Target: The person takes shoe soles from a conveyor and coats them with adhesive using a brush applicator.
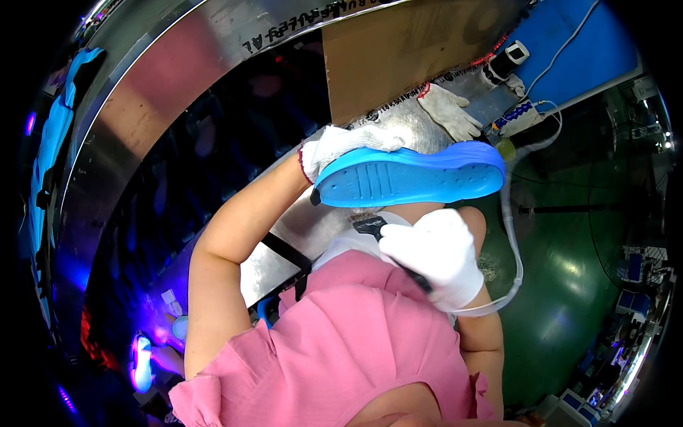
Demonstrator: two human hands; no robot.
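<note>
My left hand (pixel 348 142), in a white knitted glove with a dark red cuff, grips a blue shoe sole (pixel 413 174) along its far edge. The sole is tilted so that its recessed face shows, with raised bars toward the left end and small dimples toward the right. Below it, my right hand (pixel 434 256), in a white glove, is closed around a flat brush (pixel 370 225) with a black handle. The bristle end points up and left, apart from the sole.
A loose white glove (pixel 452 110) lies on the metal table beyond the sole, beside a cardboard sheet (pixel 398 57). A translucent hose (pixel 509 235) curves down on the right toward my right wrist. A black-and-white device (pixel 505 62) stands at the far right. To the left runs a curved metal rim (pixel 96 142).
</note>
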